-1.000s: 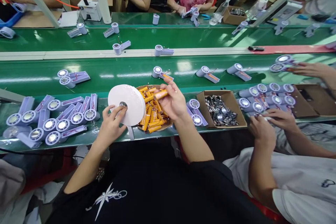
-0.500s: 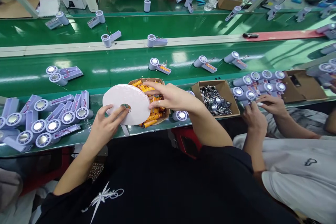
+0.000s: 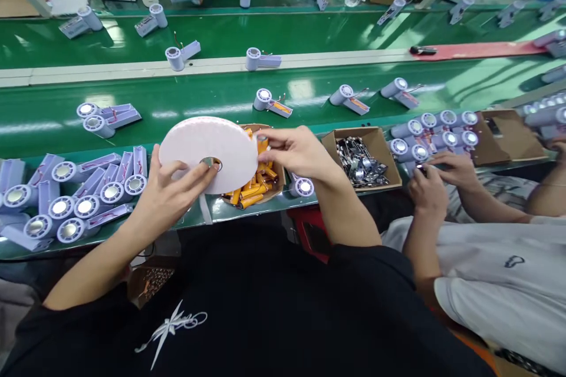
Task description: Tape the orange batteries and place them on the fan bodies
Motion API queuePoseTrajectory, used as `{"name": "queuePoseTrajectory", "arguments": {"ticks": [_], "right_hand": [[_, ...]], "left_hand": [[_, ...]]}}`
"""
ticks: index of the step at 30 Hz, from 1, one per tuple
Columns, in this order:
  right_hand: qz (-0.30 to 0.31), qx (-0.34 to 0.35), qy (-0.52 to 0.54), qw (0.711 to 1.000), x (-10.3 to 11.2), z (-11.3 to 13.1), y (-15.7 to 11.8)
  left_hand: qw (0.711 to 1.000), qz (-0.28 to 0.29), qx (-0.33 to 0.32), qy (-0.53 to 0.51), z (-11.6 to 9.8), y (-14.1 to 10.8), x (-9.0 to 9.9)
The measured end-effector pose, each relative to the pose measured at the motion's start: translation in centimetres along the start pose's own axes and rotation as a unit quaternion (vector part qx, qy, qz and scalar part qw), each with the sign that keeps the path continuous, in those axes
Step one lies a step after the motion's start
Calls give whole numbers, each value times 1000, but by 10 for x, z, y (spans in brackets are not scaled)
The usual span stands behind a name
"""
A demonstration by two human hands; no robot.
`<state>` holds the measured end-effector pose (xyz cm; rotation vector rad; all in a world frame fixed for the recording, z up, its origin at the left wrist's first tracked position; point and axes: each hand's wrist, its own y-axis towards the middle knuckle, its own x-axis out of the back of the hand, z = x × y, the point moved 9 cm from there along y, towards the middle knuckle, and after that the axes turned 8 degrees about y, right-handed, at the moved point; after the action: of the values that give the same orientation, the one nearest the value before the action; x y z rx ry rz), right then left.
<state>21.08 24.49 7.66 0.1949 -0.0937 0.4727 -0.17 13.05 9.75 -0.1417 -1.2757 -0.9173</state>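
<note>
My left hand (image 3: 179, 188) grips a large flat white roll of tape (image 3: 194, 141) from below and the left, with fingers at its centre hole. A loose strip (image 3: 205, 210) hangs from the roll's lower edge. My right hand (image 3: 292, 153) is at the roll's right edge, thumb and fingers closed in a pinch; what lies between the fingertips is too small to make out. Behind the roll and under the right hand stands a box of orange-wrapped battery cells (image 3: 254, 193), partly hidden.
Lavender fan-like units (image 3: 88, 206) crowd the bench at left. A carton of small metal parts (image 3: 360, 159) stands at right. Beyond runs a green conveyor (image 3: 198, 97) carrying more units. A co-worker's hands (image 3: 435, 182) work at the right; other people sit across the line.
The roll has come up a little and tilted, with my left hand following. My right hand's fingers have drawn together at the roll's edge. Across the line, a person's hand has reached onto the bench.
</note>
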Motion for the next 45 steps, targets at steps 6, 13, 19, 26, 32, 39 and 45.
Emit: {"name": "queuePoseTrajectory", "arguments": {"ticks": [6, 13, 19, 26, 32, 39, 45], "right_hand": [[-307, 86, 198, 927, 65, -35, -16], [-351, 150, 184, 906, 119, -32, -7], [-319, 116, 97, 936, 73, -20, -19], [-346, 77, 83, 931, 87, -24, -38], [-350, 72, 64, 932, 92, -25, -50], [-356, 86, 61, 928, 89, -19, -54], [-361, 97, 71, 925, 90, -12, -59]], "left_hand": [[991, 42, 93, -90, -16, 10, -34], [967, 113, 59, -222, -11, 57, -66], [966, 125, 103, -202, -13, 67, -73], [968, 137, 87, -191, -47, 74, -72], [973, 116, 97, -172, -73, 56, -56], [972, 120, 111, -170, -93, 47, -54], [967, 137, 133, -170, -92, 47, -64]]}}
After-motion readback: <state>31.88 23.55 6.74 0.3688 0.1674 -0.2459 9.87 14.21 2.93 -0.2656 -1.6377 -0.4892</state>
